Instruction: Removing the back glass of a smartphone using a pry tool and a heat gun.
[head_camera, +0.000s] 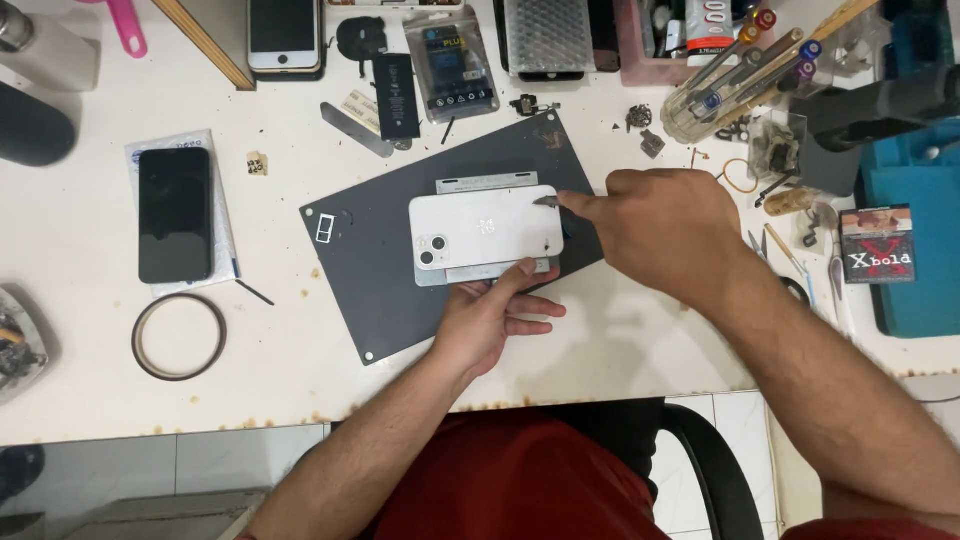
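A white phone (487, 227) is lying face down on a grey metal plate (455, 273) at the middle of a dark mat (370, 300), and it is being steadied at its near edge by the left hand (490, 322) — fingers loosely spread, nothing gripped. A thin metal tool (547, 201) is being pinched in the nearly closed right hand (660, 225) and pressed against the phone's right end. A clear rectangular packet with a blue-and-yellow label (452, 62) is lying at the top, and a black-and-red box (877, 245) is resting at the right on a teal tray (925, 200)
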